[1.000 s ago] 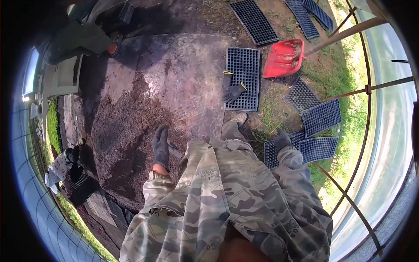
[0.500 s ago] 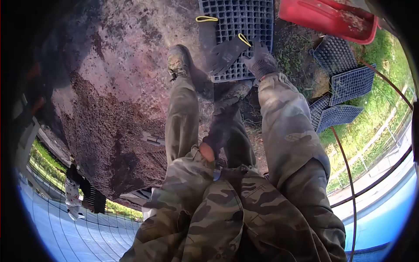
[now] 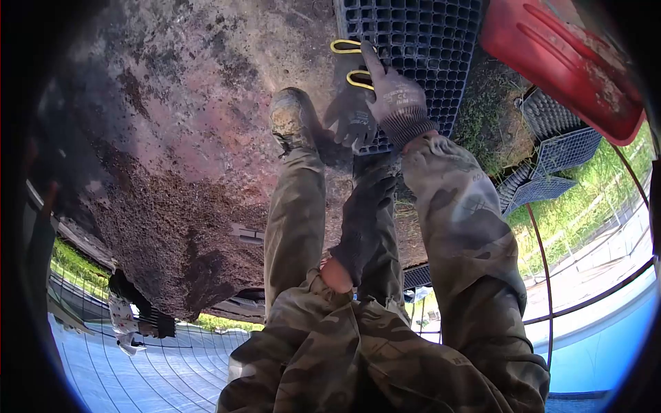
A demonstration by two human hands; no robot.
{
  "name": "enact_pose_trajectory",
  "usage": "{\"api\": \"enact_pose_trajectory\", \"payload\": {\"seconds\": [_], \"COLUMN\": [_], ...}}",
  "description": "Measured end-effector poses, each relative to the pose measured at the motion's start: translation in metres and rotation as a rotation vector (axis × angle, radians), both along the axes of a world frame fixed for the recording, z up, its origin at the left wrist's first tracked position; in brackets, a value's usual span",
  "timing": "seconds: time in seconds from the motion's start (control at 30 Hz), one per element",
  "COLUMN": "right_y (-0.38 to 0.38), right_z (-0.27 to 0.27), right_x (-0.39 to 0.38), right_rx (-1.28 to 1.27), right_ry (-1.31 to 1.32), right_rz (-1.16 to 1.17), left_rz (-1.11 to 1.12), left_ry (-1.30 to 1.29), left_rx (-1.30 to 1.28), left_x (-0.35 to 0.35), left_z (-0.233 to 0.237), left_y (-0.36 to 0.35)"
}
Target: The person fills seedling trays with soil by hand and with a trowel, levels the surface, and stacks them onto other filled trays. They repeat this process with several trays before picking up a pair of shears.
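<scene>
My right hand, in a grey knit glove, reaches down onto a pair of dark spare gloves with yellow cuffs. These gloves lie on the near edge of a black seed tray. My fingers are stretched over the gloves and touch them; no grip shows. My left hand, in a dark glove, rests flat against my camouflage trouser leg and holds nothing. My left boot stands just left of the spare gloves.
A red scoop lies at the upper right. More black seed trays lie in the grass to the right. A mound of dark soil covers the sheet at left. Another person crouches at the lower left.
My head has tipped further down and the view has closed in. My right hand moved from the tray's edge onto the spare gloves. My left hand stays on my leg.
</scene>
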State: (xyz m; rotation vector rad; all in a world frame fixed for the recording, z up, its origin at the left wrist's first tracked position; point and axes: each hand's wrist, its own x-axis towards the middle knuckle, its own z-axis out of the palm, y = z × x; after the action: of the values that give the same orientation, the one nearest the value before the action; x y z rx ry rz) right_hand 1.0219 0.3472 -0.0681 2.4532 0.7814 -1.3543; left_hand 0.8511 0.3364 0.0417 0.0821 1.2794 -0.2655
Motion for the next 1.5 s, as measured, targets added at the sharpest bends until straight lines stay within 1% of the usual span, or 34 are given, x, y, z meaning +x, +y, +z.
{"api": "enact_pose_trajectory", "payload": {"seconds": [0.07,0.13,0.2,0.23,0.27,0.3,0.37,0.4,0.43,0.47,0.5,0.57,0.6,0.63,0.67,0.7,0.73,0.77,0.8,0.83,0.87,0.93,1.0,1.07,1.1,1.13,1.17,1.23,1.27,1.3,1.33,1.37,1.43,1.5], "right_y": [0.019,0.013,-0.011,-0.026,-0.047,-0.070,-0.119,-0.147,-0.176,-0.202,-0.225,-0.272,-0.296,-0.311,-0.332,-0.357,-0.373,-0.375,-0.377,-0.369,-0.370,-0.350,-0.342,-0.324,-0.325,-0.325,-0.298,-0.221,-0.216,-0.212,-0.210,-0.214,-0.187,-0.165], "right_z": [-0.036,-0.048,-0.038,-0.020,-0.004,0.021,0.067,0.089,0.111,0.133,0.152,0.185,0.197,0.210,0.216,0.213,0.214,0.218,0.211,0.201,0.181,0.141,0.074,0.000,-0.046,-0.083,-0.088,-0.071,-0.075,-0.071,-0.065,-0.061,-0.018,0.015], "right_x": [0.008,0.003,0.000,-0.005,-0.005,-0.004,0.000,0.002,0.007,0.012,0.021,0.044,0.055,0.070,0.090,0.114,0.133,0.149,0.163,0.169,0.169,0.158,0.124,0.100,0.095,0.085,0.075,0.075,0.062,0.055,0.055,0.055,0.041,0.029], "right_rx": [-0.042,-0.028,0.228,0.254,0.263,0.254,0.116,0.192,0.277,0.291,0.309,0.238,0.245,0.119,0.021,-0.117,-0.088,-0.020,-0.021,-0.158,-0.163,-0.215,0.010,0.098,0.303,0.510,0.526,0.440,0.439,0.497,0.558,0.518,0.567,0.578], "right_ry": [0.021,0.019,-0.029,-0.005,0.025,0.099,0.108,0.044,-0.015,-0.070,-0.121,-0.200,-0.234,-0.298,-0.351,-0.404,-0.479,-0.578,-0.632,-0.673,-0.703,-0.328,-0.152,-0.091,-0.067,-0.047,-0.021,0.250,0.263,0.247,0.223,0.370,0.575,0.589], "right_rz": [0.011,0.005,-0.153,-0.254,-0.195,-0.274,-0.322,-0.361,-0.396,-0.423,-0.451,-0.447,-0.461,-0.424,-0.337,-0.300,-0.335,-0.300,-0.291,-0.364,-0.378,-0.530,-0.573,-0.554,-0.528,-0.504,-0.527,-1.231,-1.240,-1.268,-1.288,-1.301,-1.431,-1.332], "left_rz": [0.035,0.064,0.074,0.083,-0.005,-0.080,0.048,0.060,0.105,0.148,0.153,0.138,0.136,0.144,0.151,0.144,0.090,0.032,0.014,0.040,0.070,0.032,-0.002,0.035,0.012,0.046,0.080,0.060,0.070,0.028,0.032,-0.001,-0.013,0.001], "left_ry": [0.015,0.045,-0.038,-0.064,-0.206,-0.354,-0.322,-0.350,-0.458,-0.561,-0.578,-0.551,-0.560,-0.616,-0.669,-0.670,-0.581,-0.481,-0.460,-0.498,-0.540,-0.489,-0.429,-0.504,-0.477,-0.489,-0.504,-0.436,-0.385,-0.159,-0.162,-0.151,-0.153,-0.143], "left_rx": [0.019,0.025,0.035,-0.009,0.150,0.317,0.169,0.146,0.197,0.253,0.246,0.234,0.232,0.266,0.301,0.303,0.261,0.229,0.250,0.238,0.222,0.231,0.239,0.237,0.257,0.239,0.219,0.237,0.228,0.086,0.079,0.101,0.127,0.146], "left_x": [0.001,-0.005,-0.008,-0.015,-0.025,-0.030,-0.010,-0.013,-0.016,-0.019,-0.019,-0.019,-0.018,-0.018,-0.017,-0.017,-0.018,-0.022,-0.027,-0.031,-0.032,-0.032,-0.031,-0.036,-0.040,-0.043,-0.046,-0.050,-0.051,-0.049,-0.047,-0.043,-0.034,-0.033], "left_z": [-0.002,-0.004,-0.010,-0.012,-0.019,-0.024,-0.004,-0.003,-0.003,-0.003,-0.004,-0.003,-0.003,-0.004,-0.005,-0.005,-0.006,-0.007,-0.009,-0.011,-0.012,-0.008,-0.005,-0.006,-0.008,-0.010,-0.012,-0.016,-0.015,-0.021,-0.021,-0.019,-0.016,-0.020], "left_y": [0.000,0.000,0.000,-0.004,-0.008,-0.011,0.007,0.006,0.005,0.004,0.003,-0.001,-0.004,-0.007,-0.011,-0.017,-0.022,-0.024,-0.026,-0.029,-0.031,-0.030,-0.031,-0.032,-0.033,-0.035,-0.036,-0.041,-0.042,-0.041,-0.040,-0.038,-0.032,-0.026]}}
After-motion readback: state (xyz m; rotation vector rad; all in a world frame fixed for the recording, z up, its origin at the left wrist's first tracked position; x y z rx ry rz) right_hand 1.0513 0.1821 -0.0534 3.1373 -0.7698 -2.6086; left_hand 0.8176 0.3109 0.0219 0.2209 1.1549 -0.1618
